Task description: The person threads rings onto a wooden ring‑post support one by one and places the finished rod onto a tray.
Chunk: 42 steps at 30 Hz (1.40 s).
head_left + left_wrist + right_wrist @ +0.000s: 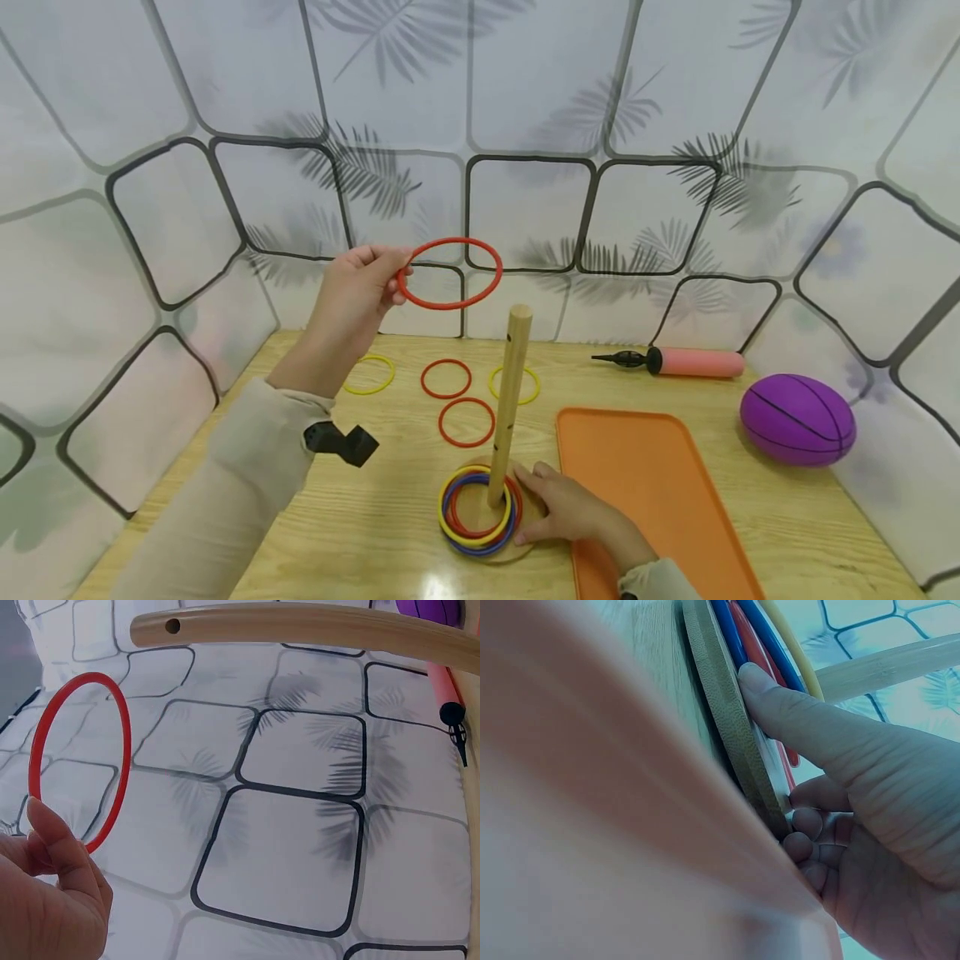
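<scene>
My left hand [366,279] pinches a red ring [450,240] between thumb and fingers, raised above and left of the top of a wooden peg [513,392]. The same red ring [126,750] stands tilted in the left wrist view. The peg rises from a round wooden base [530,508], where red, blue and yellow rings [442,521] lie stacked around its foot. My right hand [570,508] holds the base at its right edge. In the right wrist view its thumb [780,701] lies against the base and rings, with the other fingers curled at the edge.
Two yellow rings and two red rings [467,444] lie flat behind the stand. An orange tray [637,475] is right beside it, partly under my right forearm. Farther right are a purple ball [797,419] and a pink hand pump [697,362]. Patterned cloth [525,208] backs the table.
</scene>
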Motion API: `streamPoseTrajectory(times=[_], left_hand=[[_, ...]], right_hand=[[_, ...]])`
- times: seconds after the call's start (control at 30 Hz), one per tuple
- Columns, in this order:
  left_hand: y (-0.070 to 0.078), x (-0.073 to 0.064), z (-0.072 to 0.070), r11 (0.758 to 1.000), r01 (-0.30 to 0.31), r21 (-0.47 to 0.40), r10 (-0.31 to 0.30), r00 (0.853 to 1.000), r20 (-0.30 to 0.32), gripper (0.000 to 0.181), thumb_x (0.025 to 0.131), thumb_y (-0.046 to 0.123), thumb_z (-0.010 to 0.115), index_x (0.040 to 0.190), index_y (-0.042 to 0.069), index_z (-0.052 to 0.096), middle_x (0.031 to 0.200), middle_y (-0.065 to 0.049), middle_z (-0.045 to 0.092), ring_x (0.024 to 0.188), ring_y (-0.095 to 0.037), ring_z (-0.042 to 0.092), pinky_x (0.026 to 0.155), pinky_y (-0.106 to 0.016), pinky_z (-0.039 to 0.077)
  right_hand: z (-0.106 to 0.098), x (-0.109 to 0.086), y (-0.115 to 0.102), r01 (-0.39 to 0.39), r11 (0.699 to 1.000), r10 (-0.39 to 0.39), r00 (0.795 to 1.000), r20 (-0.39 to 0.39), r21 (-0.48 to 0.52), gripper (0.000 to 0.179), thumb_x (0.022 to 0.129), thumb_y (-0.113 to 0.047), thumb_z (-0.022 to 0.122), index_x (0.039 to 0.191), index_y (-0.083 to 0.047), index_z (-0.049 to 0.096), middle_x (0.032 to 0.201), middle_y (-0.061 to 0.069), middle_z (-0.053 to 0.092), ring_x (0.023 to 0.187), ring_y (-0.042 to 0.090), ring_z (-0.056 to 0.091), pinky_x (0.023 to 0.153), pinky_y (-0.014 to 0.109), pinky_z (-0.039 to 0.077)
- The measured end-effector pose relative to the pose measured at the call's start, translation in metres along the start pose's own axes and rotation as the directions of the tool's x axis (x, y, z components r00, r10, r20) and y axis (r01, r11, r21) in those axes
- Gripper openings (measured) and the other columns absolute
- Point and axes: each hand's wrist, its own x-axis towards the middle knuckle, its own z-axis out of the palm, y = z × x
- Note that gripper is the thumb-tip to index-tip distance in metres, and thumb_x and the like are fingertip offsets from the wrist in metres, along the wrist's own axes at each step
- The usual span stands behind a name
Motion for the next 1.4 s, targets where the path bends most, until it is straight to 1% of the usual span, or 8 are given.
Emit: streamPoseTrajectory(times=[0.1,0.23,0.43,0.57,0.77,1.03,1.17,1.4], left_hand=[[0.004,-0.003,0.007,1.0,0.006,-0.019,-0.006,1.0,0.016,0.01,0.091,0.01,0.063,0.085,0.003,0.061,0.075,-0.003,0.059,0.054,-0.007,0.044,0.05,-0.014,0.043],[0.004,-0.008,0.016,1.0,0.026,-0.009,-0.025,0.998,0.059,0.01,0.092,0.01,0.062,0.084,0.004,0.06,0.072,-0.002,0.059,0.053,-0.007,0.042,0.049,-0.014,0.041],[-0.005,-0.015,0.027,0.998,0.05,0.037,-0.054,0.992,0.117,0.011,0.093,0.011,0.06,0.086,0.003,0.06,0.072,-0.002,0.058,0.052,-0.008,0.042,0.048,-0.015,0.041],[-0.014,-0.019,0.031,0.998,0.041,0.056,-0.049,0.986,0.161,0.011,0.094,0.01,0.059,0.085,0.004,0.062,0.07,-0.001,0.058,0.051,-0.008,0.042,0.048,-0.016,0.042],[-0.026,-0.024,0.036,0.997,0.054,0.048,-0.062,0.981,0.182,0.014,0.093,0.008,0.059,0.08,0.007,0.062,0.068,0.0,0.059,0.05,-0.008,0.043,0.048,-0.016,0.042],[-0.045,-0.03,0.034,0.995,0.041,0.089,-0.059,0.975,0.213,0.011,0.094,0.01,0.06,0.084,0.006,0.064,0.073,-0.002,0.059,0.052,-0.009,0.042,0.048,-0.018,0.043],[-0.055,-0.033,0.031,0.995,0.034,0.099,-0.054,0.976,0.209,0.009,0.093,0.009,0.06,0.088,0.004,0.064,0.074,-0.002,0.059,0.052,-0.009,0.041,0.049,-0.019,0.043],[-0.073,-0.038,0.02,0.99,0.068,0.124,-0.091,0.978,0.188,0.01,0.093,0.011,0.06,0.09,0.002,0.063,0.074,-0.001,0.059,0.052,-0.009,0.042,0.049,-0.019,0.043]], right_hand=[[0.0,0.0,0.0,-0.004,1.0,0.004,1.0,0.002,0.0,0.098,0.072,-0.05,0.077,0.145,0.0,0.034,0.085,-0.003,0.036,0.066,0.007,0.032,0.058,0.021,0.031],[0.0,0.0,0.0,-0.004,1.0,0.004,1.0,0.003,0.001,0.098,0.072,-0.05,0.077,0.145,0.0,0.034,0.085,-0.003,0.035,0.067,0.007,0.032,0.058,0.021,0.031],[0.0,0.0,0.0,0.005,1.0,-0.005,1.0,0.0,-0.005,0.098,0.072,-0.05,0.077,0.145,0.0,0.034,0.085,-0.003,0.036,0.067,0.007,0.032,0.059,0.022,0.032],[0.0,0.0,0.0,0.008,1.0,-0.008,1.0,-0.001,-0.001,0.098,0.072,-0.049,0.077,0.144,0.001,0.035,0.086,-0.003,0.036,0.067,0.006,0.033,0.059,0.021,0.033],[0.0,0.0,0.0,0.007,1.0,-0.007,1.0,0.002,0.006,0.098,0.072,-0.049,0.077,0.144,0.002,0.034,0.085,-0.003,0.036,0.067,0.006,0.032,0.059,0.022,0.032],[0.001,0.0,0.002,0.003,1.0,-0.003,1.0,0.007,0.009,0.098,0.072,-0.05,0.076,0.144,0.001,0.034,0.085,-0.003,0.036,0.067,0.006,0.031,0.059,0.022,0.031],[0.001,0.0,0.001,-0.004,1.0,0.004,1.0,0.007,0.019,0.098,0.072,-0.05,0.077,0.144,0.001,0.034,0.084,-0.003,0.035,0.067,0.006,0.031,0.058,0.022,0.03],[0.0,-0.001,-0.001,0.003,1.0,-0.003,1.0,-0.002,0.022,0.097,0.072,-0.049,0.077,0.144,0.001,0.034,0.084,-0.003,0.036,0.066,0.006,0.031,0.057,0.021,0.03]])
